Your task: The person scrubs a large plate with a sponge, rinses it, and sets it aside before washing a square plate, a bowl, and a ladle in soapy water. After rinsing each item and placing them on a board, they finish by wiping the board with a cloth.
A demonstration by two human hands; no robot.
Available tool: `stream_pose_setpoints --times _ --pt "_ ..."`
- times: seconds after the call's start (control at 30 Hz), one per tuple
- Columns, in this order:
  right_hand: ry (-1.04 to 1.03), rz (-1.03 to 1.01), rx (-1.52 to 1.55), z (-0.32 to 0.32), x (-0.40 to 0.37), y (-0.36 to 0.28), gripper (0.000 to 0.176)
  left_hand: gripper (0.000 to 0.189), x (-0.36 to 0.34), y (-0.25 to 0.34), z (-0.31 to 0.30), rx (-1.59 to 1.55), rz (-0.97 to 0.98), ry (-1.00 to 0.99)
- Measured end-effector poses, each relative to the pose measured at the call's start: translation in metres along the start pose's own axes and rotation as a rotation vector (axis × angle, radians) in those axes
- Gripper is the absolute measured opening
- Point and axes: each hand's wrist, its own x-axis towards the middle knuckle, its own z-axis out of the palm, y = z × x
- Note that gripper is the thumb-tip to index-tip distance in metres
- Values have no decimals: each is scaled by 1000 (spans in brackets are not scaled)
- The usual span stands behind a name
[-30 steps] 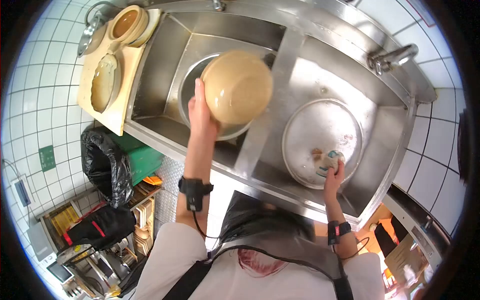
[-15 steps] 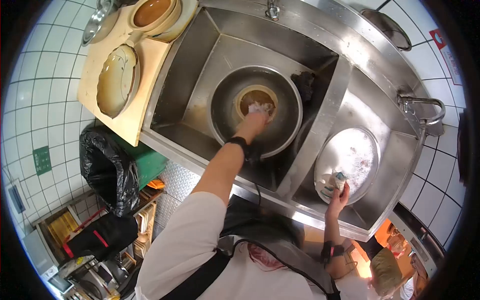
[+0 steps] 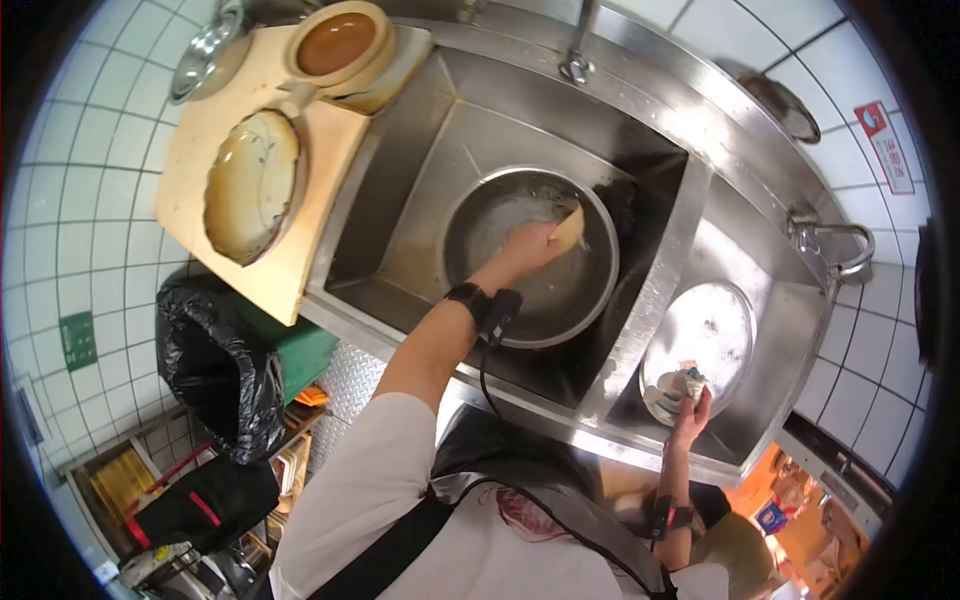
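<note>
My left hand is closed on a pale yellow bowl, which is tipped up on its side in a big round metal basin of water. In the right sink, my right hand has its fingers around a small white and blue-green object, whose kind I cannot tell. That hand is at the near edge of a round pan full of white suds. More pale, blue-marked pieces lie in the suds beside it.
A wooden board on the left bears a scalloped oval dish and a brown-lined pot. Two faucets, one at the back and one at the right, overhang the sinks. A black-lined bin stands lower left.
The bowl lay flat in the basin with my left hand and a whitish wad inside it; now that hand grips the bowl, tilted. My right hand stays at the suds pan. The view has shifted.
</note>
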Motion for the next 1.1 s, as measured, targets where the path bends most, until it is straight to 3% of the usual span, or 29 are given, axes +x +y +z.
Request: stream_pose_setpoints --times 0.07,0.1,0.17,0.2,0.27,0.37,0.47,0.6,0.67,0.77,0.8,0.87,0.93,1.03,1.1 --pt "4 -61 7 11 6 -9 37 40 -9 -4 -20 -1152 -99 -34" --pt "-12 -19 42 16 7 -20 35 40 -18 2 -31 -1137 -101 -6" --pt "-47 -40 51 20 12 -28 34 49 -49 20 -46 -1547 -421 179" --pt "-64 -98 27 19 17 -26 33 49 -60 20 -46 -1539 -417 198" --pt "-70 -106 32 17 23 -22 32 53 -76 17 -39 -1807 -532 264" --pt "-81 -58 65 23 24 -41 34 55 -96 7 -41 -1917 -608 340" --pt "-88 -25 83 26 33 -39 37 54 -121 3 -77 -1807 -630 445" --pt "-64 -55 59 30 40 -39 38 49 -153 2 -178 -1928 -325 643" --pt "-54 -77 63 36 42 -41 37 56 -162 -6 -218 -1858 -102 768" --pt "-56 -38 115 40 39 -43 35 53 -170 -12 -252 -1930 -65 701" --pt "-66 -62 102 40 43 -33 35 53 -172 -6 -250 -1925 -61 706" --pt "-76 -90 102 49 45 -31 34 53 -176 18 -231 -1809 -263 685" --pt "-73 -29 115 55 40 -39 34 51 -161 2 -178 -1666 -385 544" --pt "-97 -96 60 54 45 -34 36 48 -165 10 -174 -1658 -437 570" --pt "-81 -88 21 46 48 -33 38 46 -171 10 -213 -1699 -282 733"
